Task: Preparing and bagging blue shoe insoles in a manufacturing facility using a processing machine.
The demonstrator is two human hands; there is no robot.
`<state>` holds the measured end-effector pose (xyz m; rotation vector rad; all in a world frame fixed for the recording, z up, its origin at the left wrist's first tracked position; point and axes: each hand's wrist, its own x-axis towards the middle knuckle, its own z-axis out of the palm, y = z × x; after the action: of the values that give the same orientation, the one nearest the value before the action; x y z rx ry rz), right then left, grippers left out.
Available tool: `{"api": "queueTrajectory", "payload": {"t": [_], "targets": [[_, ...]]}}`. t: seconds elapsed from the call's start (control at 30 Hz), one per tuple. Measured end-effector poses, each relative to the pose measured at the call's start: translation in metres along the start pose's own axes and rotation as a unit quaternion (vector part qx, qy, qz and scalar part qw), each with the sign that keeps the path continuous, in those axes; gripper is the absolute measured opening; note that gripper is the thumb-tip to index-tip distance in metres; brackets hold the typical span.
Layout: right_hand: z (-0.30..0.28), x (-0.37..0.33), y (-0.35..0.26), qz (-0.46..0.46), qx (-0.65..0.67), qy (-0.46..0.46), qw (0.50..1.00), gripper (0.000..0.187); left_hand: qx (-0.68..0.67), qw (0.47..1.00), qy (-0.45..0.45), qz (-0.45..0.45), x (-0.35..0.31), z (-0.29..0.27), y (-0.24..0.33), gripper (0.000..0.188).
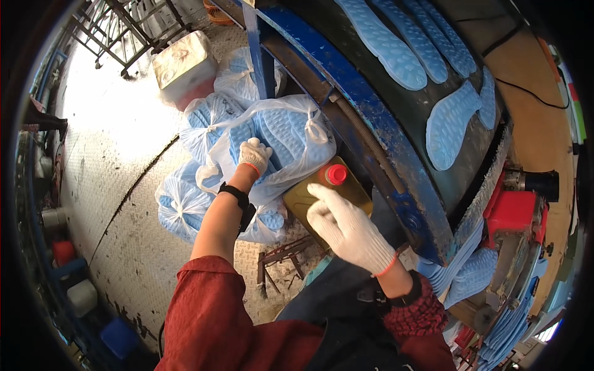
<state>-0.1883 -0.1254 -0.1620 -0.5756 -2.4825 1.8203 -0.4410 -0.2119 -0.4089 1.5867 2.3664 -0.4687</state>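
Note:
My left hand, in a white knit glove, reaches into an open clear plastic bag of blue insoles. Its fingers are curled in against the insoles, and what they grip, if anything, is hidden. My right hand, gloved too, hovers over a yellowish-green can with a red cap. Its fingers are partly bent and apart, with nothing between them. Tied clear bags of similar blue insoles crowd round the open one.
On my right runs a blue-framed conveyor with several blue insoles on its dark belt. A wrapped block stands beyond the bags. A metal rack is at the far left. More insoles are stacked by a red machine part.

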Motion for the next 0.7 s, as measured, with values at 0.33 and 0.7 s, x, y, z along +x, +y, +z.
{"api": "queueTrajectory", "payload": {"t": [0.33,0.7], "targets": [[-0.027,-0.06,-0.016,0.073,0.033,-0.001,0.997,0.048,-0.099,0.991,0.021,-0.089,0.029,-0.024,0.014,0.046],[-0.039,-0.062,-0.006,0.093,0.026,0.018,0.995,0.045,-0.084,0.994,-0.058,-0.034,0.054,-0.03,0.009,0.05]]}}
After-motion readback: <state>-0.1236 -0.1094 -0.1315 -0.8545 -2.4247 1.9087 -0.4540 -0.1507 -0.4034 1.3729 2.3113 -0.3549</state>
